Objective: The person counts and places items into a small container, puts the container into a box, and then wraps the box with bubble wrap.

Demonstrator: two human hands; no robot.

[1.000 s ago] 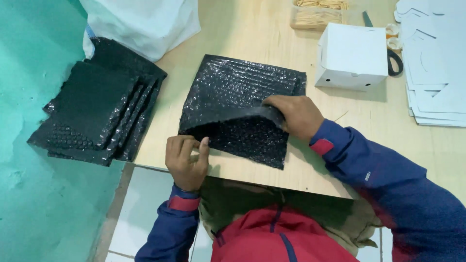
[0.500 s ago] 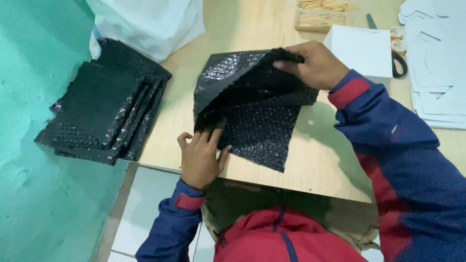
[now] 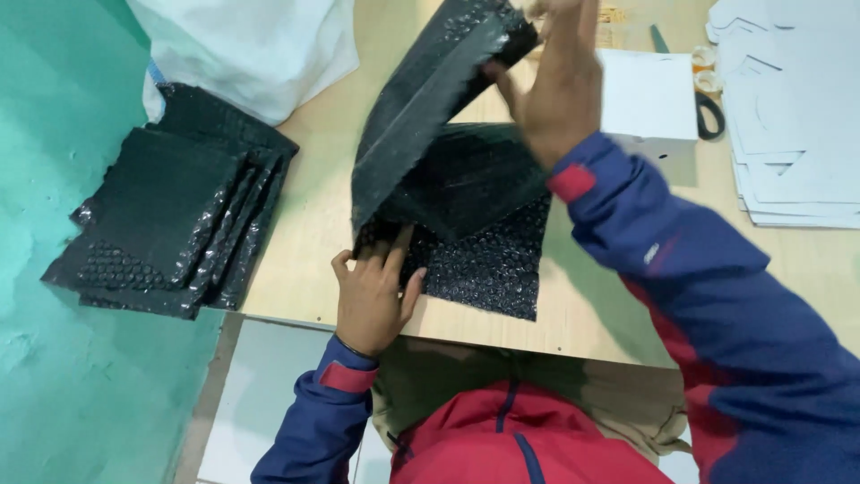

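While right hand (image 3: 557,85) pinches black bubble-wrap flap (image 3: 430,99) raised high; left hand (image 3: 372,291) spread, pressing sheet's near edge.

- Light wooden table (image 3: 582,305) fills centre and right of frame.
- Black bubble-wrap sheet (image 3: 488,260) flat at lower centre, near front edge.
- Stack of black bubble pouches (image 3: 170,224) at left, overhanging table edge.
- White bag (image 3: 260,45) upper left.
- White box (image 3: 647,94) upper right; scissors (image 3: 703,90) just beside; white card stack (image 3: 788,108) far right.
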